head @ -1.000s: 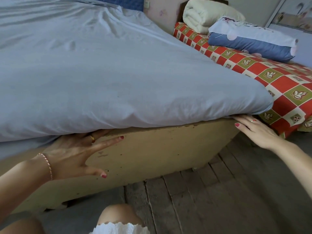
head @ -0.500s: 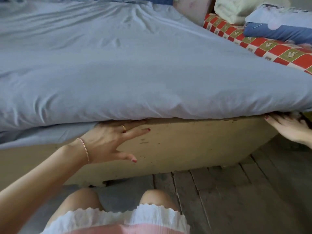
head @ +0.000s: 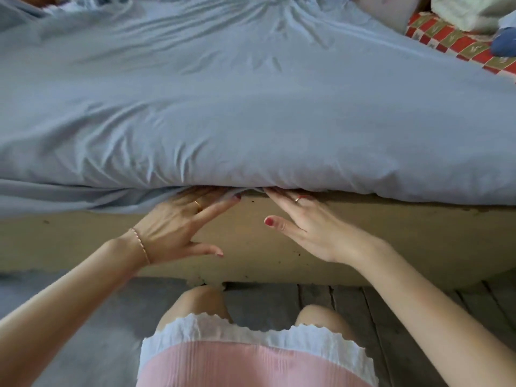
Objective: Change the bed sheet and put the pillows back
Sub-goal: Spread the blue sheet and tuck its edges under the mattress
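Bedroom, dark plank floor (head: 349,300), low bed on a worn yellowish bed base (head: 391,241) viewed from the foot side. Left hand (head: 178,224) and right hand (head: 304,227) meet at the middle of the mattress edge, fingers straight and slid flat into the gap between mattress and base, thumbs splayed free below; neither hand grips anything, they press and push, judged to be tucking the hem under. Flat fingers make sense here: the gap is narrow, and a flat hand carries cloth in without bunching it. The grey-blue bed sheet (head: 251,101) already covers the mattress top, wrinkled, pulled tight over the near edge. To the right of the hands the hem is hidden under the mattress; to the left a loose sheet flap (head: 69,199) hangs over the base, likely the next stretch to tuck. Far right corner: a red checked cover (head: 458,46) with a pale folded blanket (head: 463,12) and a blue pillow (head: 502,46) on it, parked off the bed, pillows not yet returned
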